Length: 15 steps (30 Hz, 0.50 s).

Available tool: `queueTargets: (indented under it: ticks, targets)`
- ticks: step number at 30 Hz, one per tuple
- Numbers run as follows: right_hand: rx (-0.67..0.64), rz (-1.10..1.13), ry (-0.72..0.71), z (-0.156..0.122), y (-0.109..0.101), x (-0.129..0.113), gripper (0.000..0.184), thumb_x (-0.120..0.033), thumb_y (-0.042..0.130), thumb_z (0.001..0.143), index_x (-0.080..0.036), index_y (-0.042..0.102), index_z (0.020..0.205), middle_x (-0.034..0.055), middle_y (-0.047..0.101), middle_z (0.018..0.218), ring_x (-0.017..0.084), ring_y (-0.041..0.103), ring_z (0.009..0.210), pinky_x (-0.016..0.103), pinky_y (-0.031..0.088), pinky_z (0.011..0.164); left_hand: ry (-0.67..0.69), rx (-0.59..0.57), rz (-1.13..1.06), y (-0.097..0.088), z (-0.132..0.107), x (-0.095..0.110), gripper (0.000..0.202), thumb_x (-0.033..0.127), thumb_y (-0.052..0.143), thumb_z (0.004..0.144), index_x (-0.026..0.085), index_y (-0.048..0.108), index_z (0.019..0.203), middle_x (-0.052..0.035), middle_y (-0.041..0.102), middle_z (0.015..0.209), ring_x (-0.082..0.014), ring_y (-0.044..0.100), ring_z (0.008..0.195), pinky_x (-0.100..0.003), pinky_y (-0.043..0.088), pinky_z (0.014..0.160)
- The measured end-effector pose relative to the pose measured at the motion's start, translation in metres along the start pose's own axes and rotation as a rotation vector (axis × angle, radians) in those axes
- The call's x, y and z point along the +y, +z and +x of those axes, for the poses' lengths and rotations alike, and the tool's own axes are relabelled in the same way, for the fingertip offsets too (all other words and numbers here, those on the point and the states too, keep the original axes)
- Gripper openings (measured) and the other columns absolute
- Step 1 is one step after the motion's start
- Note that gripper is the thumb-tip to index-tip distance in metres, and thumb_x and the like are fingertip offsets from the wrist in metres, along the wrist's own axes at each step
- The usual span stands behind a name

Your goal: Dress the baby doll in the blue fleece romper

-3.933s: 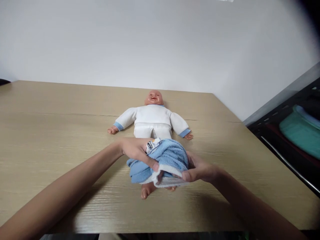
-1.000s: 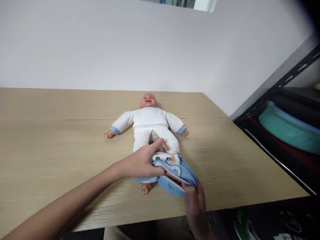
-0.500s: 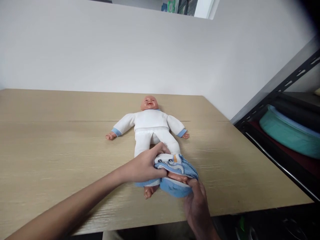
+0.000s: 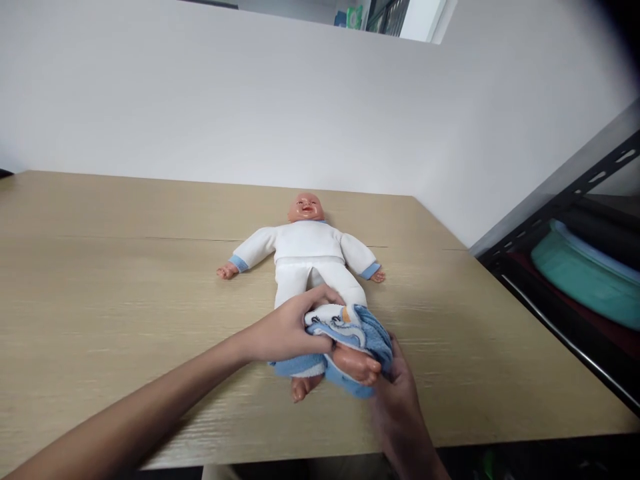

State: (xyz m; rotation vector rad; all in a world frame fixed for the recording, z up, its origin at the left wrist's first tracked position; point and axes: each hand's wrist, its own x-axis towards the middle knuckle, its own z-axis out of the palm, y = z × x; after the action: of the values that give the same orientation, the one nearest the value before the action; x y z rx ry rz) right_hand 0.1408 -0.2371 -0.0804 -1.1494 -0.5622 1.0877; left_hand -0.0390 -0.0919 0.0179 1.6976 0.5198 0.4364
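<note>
A baby doll (image 4: 307, 248) in white top and trousers lies on its back on the wooden table (image 4: 125, 293), head toward the wall. A light blue garment (image 4: 350, 330) with white trim is bunched over its lower legs. My left hand (image 4: 287, 330) grips the garment's upper edge beside the doll's knee. My right hand (image 4: 395, 380) holds the garment's lower part from beneath, at the doll's raised foot (image 4: 356, 363), whose toes poke out. The doll's other foot (image 4: 301, 387) rests bare on the table.
A white wall stands behind the table. A dark metal shelf (image 4: 565, 287) runs along the right, holding a teal round container (image 4: 590, 277). The table's front edge lies just below my hands.
The doll's foot has come out through the blue garment, which has slid up the leg. My right hand moved slightly up and in; my left hand stayed put.
</note>
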Motion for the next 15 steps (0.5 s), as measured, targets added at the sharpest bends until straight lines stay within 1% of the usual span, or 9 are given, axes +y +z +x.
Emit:
queueTargets:
  ticks: [2,5,6,8,10,12,14,15]
  targets:
    - [-0.03,-0.066,-0.03,0.006,-0.006,-0.004,0.065,-0.042,0.094,0.078,-0.031,0.063,0.135,0.0068,0.079,0.123,0.029,0.076,0.108,0.038,0.063,0.094,0.015,-0.008,0.009,-0.002,0.0,-0.001,0.047,0.015,0.071,0.075,0.024,0.064,0.121,0.0019,0.065,0.106,-0.019,0.06,0.098,-0.03,0.045,0.087]
    - [-0.112,-0.201,-0.057,0.02,-0.015,-0.019,0.045,-0.044,0.09,0.082,-0.027,0.07,0.119,0.0069,0.079,0.112,0.028,0.074,0.103,0.038,0.061,0.091,0.037,0.0,0.053,-0.005,0.003,-0.001,0.031,0.015,0.07,0.076,0.021,0.07,0.107,0.0016,0.067,0.099,-0.0189,0.061,0.094,-0.031,0.046,0.086]
    - [-0.154,-0.247,-0.052,0.025,-0.018,-0.027,0.042,-0.043,0.089,0.084,-0.026,0.07,0.117,0.0065,0.079,0.11,0.028,0.073,0.102,0.038,0.06,0.09,0.053,0.013,0.083,-0.006,0.003,-0.001,0.029,0.015,0.071,0.075,0.021,0.071,0.103,0.0012,0.068,0.098,-0.0195,0.061,0.095,-0.032,0.046,0.086]
    - [-0.269,-0.353,-0.026,0.035,-0.024,-0.045,0.041,-0.042,0.086,0.087,-0.026,0.069,0.12,0.0058,0.078,0.113,0.027,0.072,0.102,0.037,0.059,0.09,0.097,0.042,0.154,-0.007,0.005,-0.002,0.028,0.014,0.073,0.073,0.02,0.072,0.1,-0.0002,0.069,0.101,-0.0217,0.062,0.101,-0.034,0.047,0.091]
    - [-0.408,-0.487,-0.005,0.045,-0.03,-0.065,0.042,-0.043,0.084,0.09,-0.026,0.067,0.125,0.0054,0.076,0.116,0.026,0.071,0.104,0.037,0.057,0.091,0.139,0.051,0.222,-0.007,0.005,-0.002,0.029,0.013,0.074,0.074,0.021,0.073,0.102,-0.0022,0.07,0.109,-0.024,0.063,0.11,-0.036,0.048,0.098]
    - [-0.528,-0.622,-0.006,0.053,-0.033,-0.083,0.044,-0.045,0.083,0.092,-0.026,0.065,0.127,0.005,0.074,0.117,0.026,0.07,0.104,0.036,0.056,0.092,0.158,0.038,0.276,-0.007,0.004,-0.002,0.03,0.015,0.076,0.078,0.022,0.073,0.107,-0.0035,0.069,0.118,-0.025,0.061,0.118,-0.038,0.048,0.104]
    - [-0.606,-0.733,-0.028,0.059,-0.033,-0.098,0.045,-0.048,0.081,0.093,-0.026,0.064,0.128,0.004,0.072,0.115,0.025,0.068,0.104,0.035,0.054,0.091,0.158,0.027,0.332,-0.007,0.002,0.0,0.03,0.021,0.08,0.083,0.024,0.073,0.112,-0.0045,0.067,0.127,-0.0259,0.059,0.125,-0.039,0.048,0.11]
    - [-0.633,-0.778,-0.048,0.061,-0.031,-0.103,0.044,-0.048,0.081,0.094,-0.026,0.063,0.128,0.0035,0.071,0.113,0.024,0.067,0.103,0.034,0.053,0.091,0.156,0.031,0.377,-0.008,0.001,0.001,0.031,0.026,0.083,0.084,0.025,0.073,0.114,-0.0048,0.066,0.13,-0.0266,0.058,0.128,-0.041,0.047,0.113]
